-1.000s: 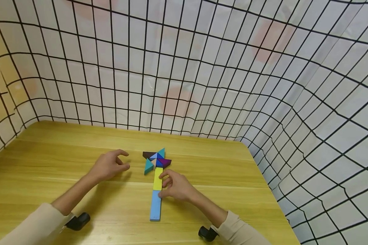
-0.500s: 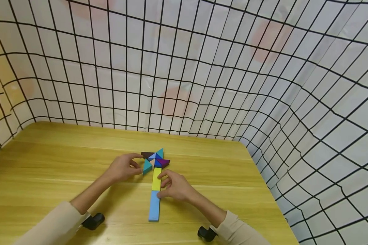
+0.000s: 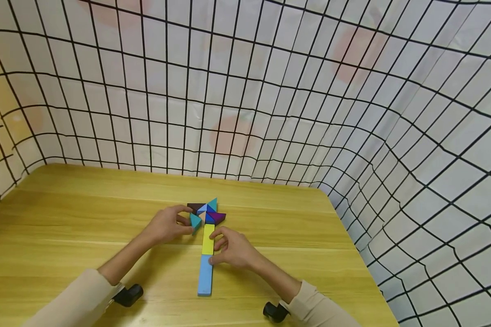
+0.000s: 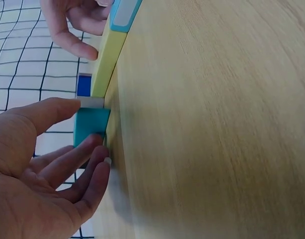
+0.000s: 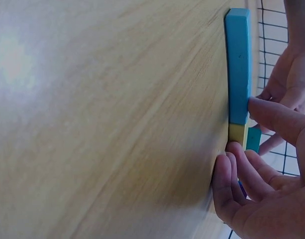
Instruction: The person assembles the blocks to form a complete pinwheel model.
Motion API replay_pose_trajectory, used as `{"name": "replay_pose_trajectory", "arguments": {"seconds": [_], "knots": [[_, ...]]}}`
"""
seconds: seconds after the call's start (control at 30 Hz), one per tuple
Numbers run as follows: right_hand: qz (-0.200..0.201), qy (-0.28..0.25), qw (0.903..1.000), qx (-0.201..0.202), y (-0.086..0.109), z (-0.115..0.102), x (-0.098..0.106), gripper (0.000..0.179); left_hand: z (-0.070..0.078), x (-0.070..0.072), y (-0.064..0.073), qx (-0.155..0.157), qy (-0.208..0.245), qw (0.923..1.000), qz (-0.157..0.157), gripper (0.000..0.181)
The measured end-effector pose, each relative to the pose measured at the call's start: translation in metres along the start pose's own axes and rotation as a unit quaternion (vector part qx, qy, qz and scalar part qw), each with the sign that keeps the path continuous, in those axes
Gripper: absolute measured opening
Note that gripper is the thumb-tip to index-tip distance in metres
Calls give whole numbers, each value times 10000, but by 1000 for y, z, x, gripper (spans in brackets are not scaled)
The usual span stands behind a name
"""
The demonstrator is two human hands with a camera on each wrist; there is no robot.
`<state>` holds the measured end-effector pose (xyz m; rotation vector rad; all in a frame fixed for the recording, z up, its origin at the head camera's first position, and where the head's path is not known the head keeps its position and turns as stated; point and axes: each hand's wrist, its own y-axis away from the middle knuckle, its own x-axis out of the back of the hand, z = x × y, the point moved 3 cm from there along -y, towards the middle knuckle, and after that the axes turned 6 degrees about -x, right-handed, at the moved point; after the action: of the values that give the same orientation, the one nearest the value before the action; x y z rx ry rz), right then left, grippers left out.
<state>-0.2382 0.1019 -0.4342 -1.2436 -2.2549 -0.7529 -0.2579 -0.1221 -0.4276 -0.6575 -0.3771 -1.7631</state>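
Observation:
With thumb and fingers, my left hand [image 3: 165, 225] pinches a teal triangular block [image 3: 195, 221] at the left of a pinwheel-like pattern. In the left wrist view this teal block [image 4: 91, 124] sits between thumb and fingers. My right hand [image 3: 235, 249] rests beside a straight stem, its thumb touching the light blue bar [image 3: 205, 279] and its index finger touching the yellow bar [image 3: 208, 238]. In the right wrist view, its bent fingers lie along the yellow bar [image 5: 237, 132]. A dark brown block [image 3: 194, 206], a purple block [image 3: 218, 217] and another teal block [image 3: 213, 205] surround small blue triangles.
The blocks lie flat on a yellow wood-grain table [image 3: 290, 254]. A white sheet with a black grid [image 3: 237, 91] stands behind the table and along its sides. Each wrist carries a black camera mount, such as the left mount [image 3: 128, 295].
My left hand has moved right to the teal triangular block and taken hold of it. That block has turned slightly. The right hand stays in place on the stem.

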Motion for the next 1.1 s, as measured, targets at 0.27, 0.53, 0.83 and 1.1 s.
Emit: {"name": "replay_pose_trajectory", "arguments": {"seconds": [0.27,0.53,0.83,1.1], "knots": [[11,38,10000,11,0,-1,1,53,1,0,0,-3,76,10000,-23,52],[6,59,10000,-41,0,-1,1,52,5,-1,-2,-33,54,9999,-133,51],[25,55,10000,-50,0,0,0,51,3,-3,-2,-91,37,9998,-143,50],[39,78,10000,3,-1,0,0,51,4,-4,-2,-121,66,9998,-110,49]]}}
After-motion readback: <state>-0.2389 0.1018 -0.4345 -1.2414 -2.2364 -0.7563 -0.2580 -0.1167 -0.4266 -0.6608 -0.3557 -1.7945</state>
